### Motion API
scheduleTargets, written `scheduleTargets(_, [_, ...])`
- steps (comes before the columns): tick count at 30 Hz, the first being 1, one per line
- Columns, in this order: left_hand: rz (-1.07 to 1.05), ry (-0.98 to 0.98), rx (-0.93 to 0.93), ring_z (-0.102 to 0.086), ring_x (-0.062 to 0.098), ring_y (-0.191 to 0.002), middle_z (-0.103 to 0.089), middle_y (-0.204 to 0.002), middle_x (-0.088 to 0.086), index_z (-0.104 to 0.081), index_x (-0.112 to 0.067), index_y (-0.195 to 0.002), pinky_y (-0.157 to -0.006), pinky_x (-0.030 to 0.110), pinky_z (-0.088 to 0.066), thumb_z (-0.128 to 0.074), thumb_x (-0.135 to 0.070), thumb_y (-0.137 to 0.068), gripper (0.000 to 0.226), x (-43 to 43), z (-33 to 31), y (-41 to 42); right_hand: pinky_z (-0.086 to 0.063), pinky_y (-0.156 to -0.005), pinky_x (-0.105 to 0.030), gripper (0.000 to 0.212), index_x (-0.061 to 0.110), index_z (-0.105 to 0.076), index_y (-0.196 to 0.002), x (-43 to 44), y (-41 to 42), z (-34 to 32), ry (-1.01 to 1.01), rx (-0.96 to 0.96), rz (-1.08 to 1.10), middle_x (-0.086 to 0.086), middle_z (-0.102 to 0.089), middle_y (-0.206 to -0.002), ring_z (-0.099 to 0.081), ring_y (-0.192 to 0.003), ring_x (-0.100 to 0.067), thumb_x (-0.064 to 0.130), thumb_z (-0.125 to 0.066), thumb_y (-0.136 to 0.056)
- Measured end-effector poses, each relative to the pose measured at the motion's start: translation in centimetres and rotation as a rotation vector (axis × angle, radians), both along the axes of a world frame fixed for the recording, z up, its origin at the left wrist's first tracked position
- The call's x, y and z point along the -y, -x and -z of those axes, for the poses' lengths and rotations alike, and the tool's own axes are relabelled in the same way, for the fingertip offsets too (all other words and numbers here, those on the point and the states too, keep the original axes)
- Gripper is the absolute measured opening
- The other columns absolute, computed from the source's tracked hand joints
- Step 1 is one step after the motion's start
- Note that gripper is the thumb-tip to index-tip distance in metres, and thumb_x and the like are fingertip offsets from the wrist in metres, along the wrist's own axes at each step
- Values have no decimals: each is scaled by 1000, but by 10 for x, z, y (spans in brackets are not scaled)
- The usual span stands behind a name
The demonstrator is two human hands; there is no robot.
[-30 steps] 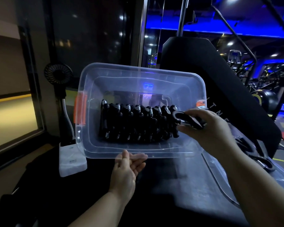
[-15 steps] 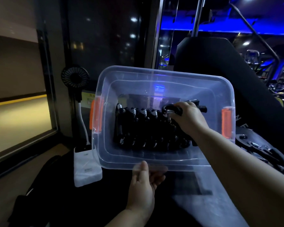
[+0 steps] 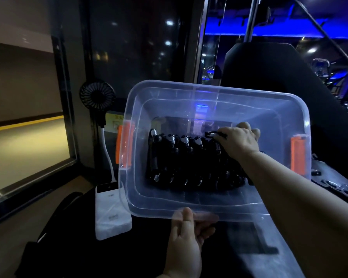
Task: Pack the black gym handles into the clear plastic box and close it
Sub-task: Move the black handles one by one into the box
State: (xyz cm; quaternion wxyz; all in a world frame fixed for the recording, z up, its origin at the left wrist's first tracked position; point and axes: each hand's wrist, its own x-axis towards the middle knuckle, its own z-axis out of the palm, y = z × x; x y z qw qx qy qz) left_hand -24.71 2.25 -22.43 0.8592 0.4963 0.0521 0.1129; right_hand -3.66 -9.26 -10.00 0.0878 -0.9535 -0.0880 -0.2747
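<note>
Your left hand (image 3: 186, 235) comes up from below and grips the near rim of the clear rectangular plastic box (image 3: 209, 91). The thumb lies on top of the rim, and the fingers curl beneath it, visible through the plastic. The box is tipped with its open mouth toward you.

Your right hand (image 3: 238, 143) is inside the box, with the forearm crossing the near right rim. Its fingers are curled round one black spring-ended handle (image 3: 215, 135) at the right end of the row of black gym handles (image 3: 181, 161), which lie side by side on the box floor.

The left orange latch (image 3: 124, 150) and right orange latch (image 3: 298, 155) sit on the short walls.

The box is above a dark padded surface (image 3: 249, 263). A white rectangular power bank (image 3: 112, 213) lies just beside the box's near left corner. A small round black fan (image 3: 97, 95) stands behind it, before dark glass panels.

Inside the box, bare floor shows between the row and the far wall, and along the near wall.
</note>
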Motion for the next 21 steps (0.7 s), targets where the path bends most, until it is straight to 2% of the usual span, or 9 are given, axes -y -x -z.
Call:
scheduleTargets(1, [0,2,-5,-71,26,-80,-72,-84,20,-50,4,-101,-71,32,-51,-25,-27,-102,40,0,0,0,-12,-80,-34,45,38,-59,-113,-1,-3,1,-9,-15,-9,-7,-63,-108,-36,-123,-27,68,-41,-86])
scheduleTargets(5, [-2,34,-12,-71,24,-80,-73,-85,20,-49,1,-100,-71,33,-50,-25,-27,-102,37,0,-2,-2,-20,-99,-42,52,28,-42,-130,-6,-2,0,-2,-42,-43,-5,-63,-120,-48,-121,-26,62,-37,-91])
scheduleTargets(9, [-5,60,-7,-71,25,-80,-73,-85,19,-49,-3,-99,-72,34,-49,-26,-28,-102,34,2,-3,-1,-20,-108,-43,61,25,-29,-141,0,0,2,-38,-91,-107,-6,-55,-133,-44,-130,-26,57,-42,-91])
scheduleTargets(14, [-41,76,-9,-71,27,-79,-73,-82,19,-51,-4,-98,-72,35,-48,-27,-28,-101,34,3,-3,-1,-12,-114,-43,64,21,-31,-143,5,10,9,-100,67,-120,-4,-47,-142,-30,-138,-20,57,-42,-91])
scheduleTargets(17, [-30,69,-13,-71,25,-79,-72,-84,20,-50,2,-104,-71,33,-48,-27,-29,-102,39,3,-2,-3,-9,-116,-42,59,23,-33,-142,6,25,10,-133,95,-123,-2,-42,-146,-24,-142,-17,55,-41,-93])
scheduleTargets(19, [-39,74,-23,-71,25,-79,-72,-87,23,-49,5,-109,-69,31,-49,-26,-29,-102,41,4,-1,-4,-10,-116,-41,57,26,-34,-141,9,40,13,-155,86,-142,0,-40,-148,-20,-143,-16,56,-39,-93])
scheduleTargets(21, [-59,95,-21,-71,27,-80,-71,-87,24,-48,-1,-107,-68,32,-49,-27,-29,-102,35,4,-1,-3,-16,-113,-41,59,28,-41,-137,16,59,18,-178,120,-182,1,-43,-144,-21,-142,-17,61,-34,-88])
